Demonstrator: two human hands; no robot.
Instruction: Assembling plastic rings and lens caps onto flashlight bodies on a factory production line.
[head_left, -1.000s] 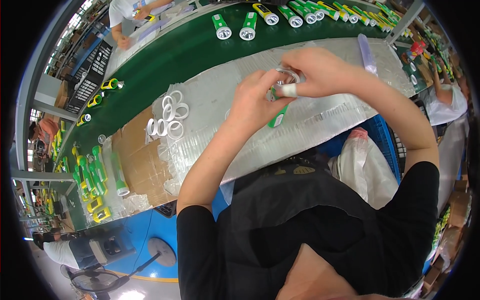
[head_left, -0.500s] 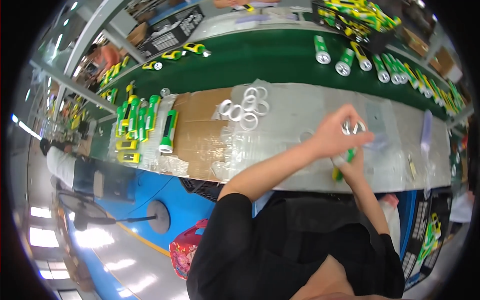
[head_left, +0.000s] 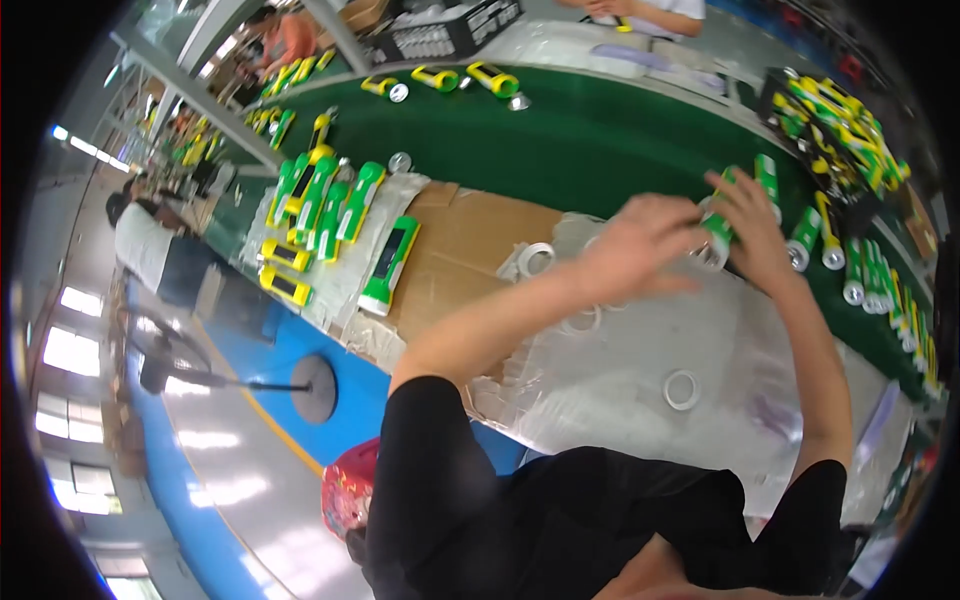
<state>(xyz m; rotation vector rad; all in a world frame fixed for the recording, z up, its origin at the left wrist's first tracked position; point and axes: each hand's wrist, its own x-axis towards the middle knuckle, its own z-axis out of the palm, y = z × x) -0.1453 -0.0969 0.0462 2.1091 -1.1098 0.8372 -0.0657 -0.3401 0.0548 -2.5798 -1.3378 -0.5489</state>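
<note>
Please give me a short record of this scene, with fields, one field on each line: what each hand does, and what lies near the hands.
Place: workbench beside a green conveyor belt
Left hand: raised over the bench, fingers spread, at the green flashlight
Right hand: closed around the same green flashlight
Bench cover: clear plastic sheet over cardboard
Loose parts: white ring alone on the plastic; another white ring near the cardboard
Left of bench: green and yellow flashlights lying in a row
On belt: more flashlights at the right side

Green-yellow flashlights lying left of the cardboard sheet; white ring sitting right of it; pedestal fan standing below-left.
</note>
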